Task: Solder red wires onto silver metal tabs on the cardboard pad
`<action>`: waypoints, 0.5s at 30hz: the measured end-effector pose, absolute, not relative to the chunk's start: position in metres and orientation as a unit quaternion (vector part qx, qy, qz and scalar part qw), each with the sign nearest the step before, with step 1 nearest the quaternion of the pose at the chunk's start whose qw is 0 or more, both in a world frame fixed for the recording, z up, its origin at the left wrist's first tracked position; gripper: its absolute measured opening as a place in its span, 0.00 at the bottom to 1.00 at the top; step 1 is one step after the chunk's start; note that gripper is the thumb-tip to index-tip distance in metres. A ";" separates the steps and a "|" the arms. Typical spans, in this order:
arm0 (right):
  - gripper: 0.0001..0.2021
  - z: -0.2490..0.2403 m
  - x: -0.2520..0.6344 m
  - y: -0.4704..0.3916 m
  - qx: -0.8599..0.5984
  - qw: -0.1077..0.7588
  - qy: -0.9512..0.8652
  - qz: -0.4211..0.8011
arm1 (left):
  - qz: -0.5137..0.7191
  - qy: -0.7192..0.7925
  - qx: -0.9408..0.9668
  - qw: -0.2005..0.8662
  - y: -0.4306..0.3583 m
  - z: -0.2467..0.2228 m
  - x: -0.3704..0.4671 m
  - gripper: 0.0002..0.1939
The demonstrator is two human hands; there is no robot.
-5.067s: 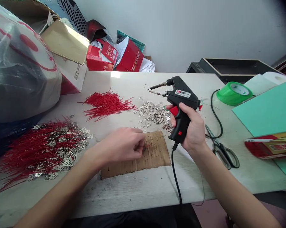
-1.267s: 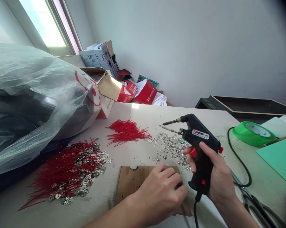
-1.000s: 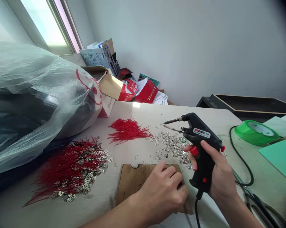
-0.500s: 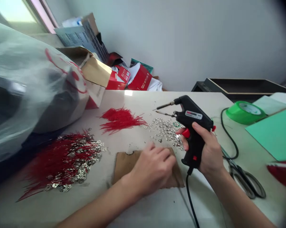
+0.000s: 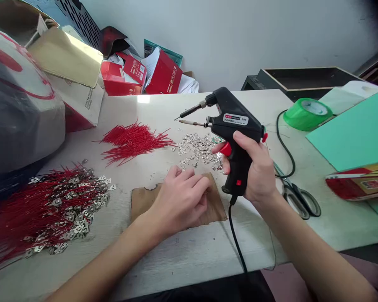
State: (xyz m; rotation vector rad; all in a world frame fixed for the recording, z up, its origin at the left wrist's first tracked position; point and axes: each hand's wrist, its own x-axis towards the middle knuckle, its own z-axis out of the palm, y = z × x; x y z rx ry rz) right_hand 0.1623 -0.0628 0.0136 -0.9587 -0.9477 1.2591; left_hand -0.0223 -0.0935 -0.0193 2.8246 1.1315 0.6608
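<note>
My right hand (image 5: 260,170) is wrapped round the grip of a black soldering gun (image 5: 236,121) with a red trigger; its tip points left, above the table. Over a piece of brown cardboard (image 5: 141,203), my left hand (image 5: 184,195) has its fingers curled together; what they hold, if anything, is hidden. Beyond it lie loose small metal terminals (image 5: 198,147) and a bundle of short red wires (image 5: 134,140). On the left is a big heap of red wires with metal terminals (image 5: 60,205) at their ends.
A plastic bag (image 5: 19,109) and an open carton (image 5: 78,96) crowd the left. To the right are green tape (image 5: 308,113), scissors (image 5: 302,201), green sheets (image 5: 352,130) and a red packet (image 5: 358,182). The gun's black cord (image 5: 236,239) hangs over the front edge.
The view has tilted down and shifted right, so things appear further left and the table's front edge shows. My right hand still holds the soldering gun; my left stays over the cardboard.
</note>
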 end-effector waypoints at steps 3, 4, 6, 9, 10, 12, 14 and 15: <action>0.15 0.013 0.163 -0.062 -0.411 0.605 -0.410 0.545 | 0.213 0.369 0.904 0.022 -0.093 -0.018 -0.022 0.07; 0.15 0.013 0.163 -0.062 -0.410 0.606 -0.411 0.544 | 0.211 0.371 0.904 0.027 -0.093 -0.018 -0.022 0.07; 0.14 0.013 0.163 -0.062 -0.408 0.606 -0.411 0.545 | 0.205 0.374 0.904 0.040 -0.094 -0.017 -0.021 0.06; 0.14 0.012 0.163 -0.062 -0.404 0.608 -0.408 0.547 | 0.193 0.378 0.903 0.064 -0.094 -0.014 -0.020 0.04; 0.13 0.013 0.163 -0.062 -0.405 0.608 -0.408 0.547 | 0.190 0.379 0.903 0.070 -0.094 -0.014 -0.021 0.04; 0.13 0.013 0.163 -0.062 -0.406 0.608 -0.411 0.545 | 0.179 0.383 0.903 0.072 -0.094 -0.014 -0.021 0.03; 0.13 0.013 0.163 -0.062 -0.407 0.608 -0.413 0.543 | 0.165 0.390 0.903 0.068 -0.094 -0.015 -0.022 0.05; 0.13 0.013 0.163 -0.062 -0.407 0.609 -0.414 0.541 | 0.159 0.394 0.903 0.066 -0.094 -0.016 -0.022 0.06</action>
